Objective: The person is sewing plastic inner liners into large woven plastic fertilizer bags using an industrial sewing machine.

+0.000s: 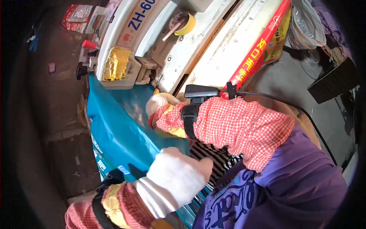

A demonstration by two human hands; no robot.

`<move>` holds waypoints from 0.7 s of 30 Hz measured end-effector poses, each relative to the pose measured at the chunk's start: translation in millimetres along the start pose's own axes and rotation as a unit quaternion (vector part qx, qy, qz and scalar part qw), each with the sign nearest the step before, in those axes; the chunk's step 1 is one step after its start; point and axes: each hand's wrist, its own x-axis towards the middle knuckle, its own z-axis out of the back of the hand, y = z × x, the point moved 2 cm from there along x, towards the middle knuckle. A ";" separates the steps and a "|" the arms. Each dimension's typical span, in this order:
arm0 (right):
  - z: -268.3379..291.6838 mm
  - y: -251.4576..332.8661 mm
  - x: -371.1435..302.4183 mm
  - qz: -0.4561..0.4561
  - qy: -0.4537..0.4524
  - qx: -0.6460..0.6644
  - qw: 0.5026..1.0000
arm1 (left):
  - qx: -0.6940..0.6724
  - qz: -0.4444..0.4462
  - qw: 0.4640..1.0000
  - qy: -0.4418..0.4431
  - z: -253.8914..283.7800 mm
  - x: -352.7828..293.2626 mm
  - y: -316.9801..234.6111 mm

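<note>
My left hand [177, 177], in a white fingerless glove, is low in the middle, above the edge of a blue plastic sheet [114, 122]. Its fingers curl under and the thumb sticks out to the right; whatever they hold is hidden. Farther off, my right hand [158, 102], also gloved in white, reaches over the blue sheet beside the near end of a white machine [122, 42]. Its fingers look bent, and their tips are mostly out of sight. The blue sheet drapes down from the machine toward my lap.
A yellow tape roll [187, 26] with a small stick lies on the worn white tabletop [217, 49]. A red and yellow printed strip [259, 53] covers the table's right edge. A black cable [305, 110] trails from the device on my right forearm. A dark flat box [331, 82] is at the right.
</note>
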 end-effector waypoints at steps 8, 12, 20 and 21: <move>-0.6 24.0 10.8 0.075 -0.043 0.057 0.995 | 0.185 0.050 0.979 0.066 48.5 -37.5 105.9; -3.2 7.7 25.8 0.522 0.229 0.507 0.646 | 0.034 0.027 0.996 0.077 7.0 -73.5 69.3; -97.4 15.4 76.0 0.578 0.200 0.781 0.123 | -0.063 0.040 0.991 -0.111 -48.3 18.5 22.2; -88.2 18.1 71.7 0.578 0.224 0.774 0.126 | -0.072 0.057 0.987 -0.134 -53.1 18.2 37.6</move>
